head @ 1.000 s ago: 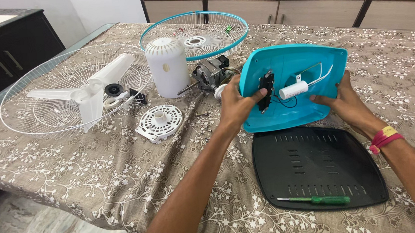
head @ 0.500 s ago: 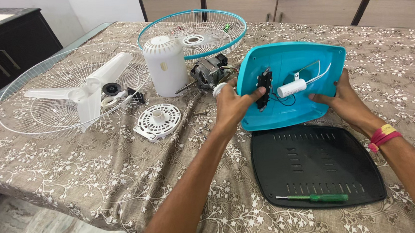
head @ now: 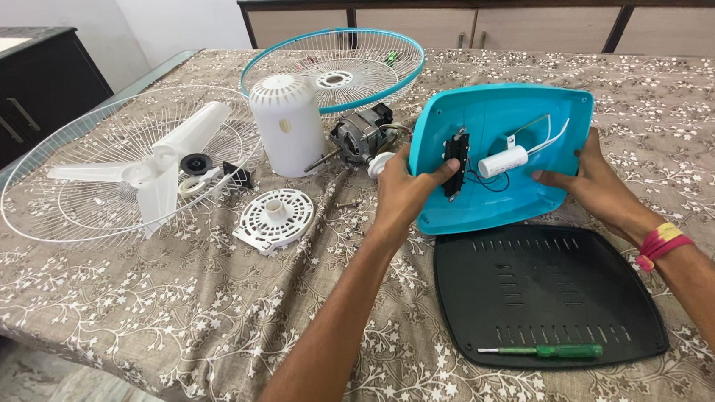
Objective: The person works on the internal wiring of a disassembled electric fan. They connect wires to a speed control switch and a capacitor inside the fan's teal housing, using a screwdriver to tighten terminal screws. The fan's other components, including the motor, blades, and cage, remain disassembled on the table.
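The table (head: 87,333) under its flowered cloth carries everything, and I work near its front edge with the teal fan base (head: 535,187) tipped up on its lower rim, hollow side facing me, just behind the flat black bottom plate (head: 552,296). To handle this well I judge I should keep the base steady on that rim, with equal pressure from both sides, so the thin wires inside are not tugged and the shell does not slide onto the plate. Both my forearms reach forward from the bottom of the view, elbows low, wrists bent slightly inward toward each other. My left hand (head: 404,193) grips the left edge of the base, fingers curled round it and the thumb laid across the small black switch block (head: 457,161) inside. My right hand (head: 590,187) clasps the right edge, fingers closed on the shell, thumb pointing toward the white cylinder (head: 503,162) that hangs on its wires. Off to the left lie the big white fan guard (head: 34,192) with the white blades (head: 155,166) on it, the white motor cover (head: 286,126) and the bare motor (head: 361,134). A green screwdriver (head: 548,352) rests on the plate's near edge, within easy reach of my right hand.
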